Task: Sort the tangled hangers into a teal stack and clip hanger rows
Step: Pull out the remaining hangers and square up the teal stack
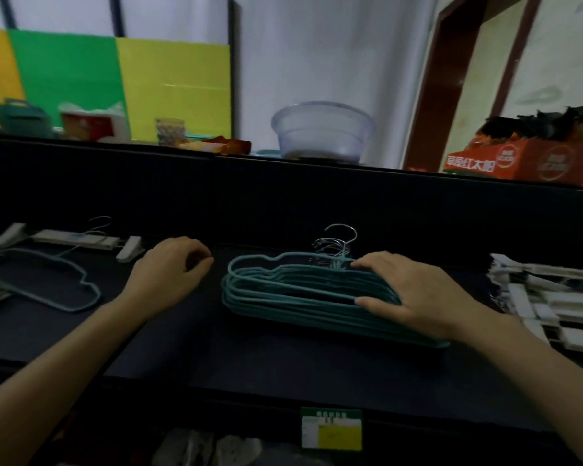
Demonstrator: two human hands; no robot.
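A stack of several teal hangers (283, 294) lies in the middle of the dark table (216, 348), its metal hooks pointing away from me. My right hand (404, 294) rests on the stack's right half, fingers straight on top and thumb against the near side. My left hand (172, 267) hovers just left of the stack with fingers loosely curled, holding nothing. One loose teal hanger (58, 284) lies at the left. White clip hangers (78, 238) lie beyond it. More white clip hangers (546, 297) are piled at the right edge.
A dark raised ledge (283, 169) runs behind the table. On it stand a clear plastic basin (322, 132), a red cardboard box (525, 159), a cup and packets. A green and yellow label (331, 428) hangs at the table's front edge.
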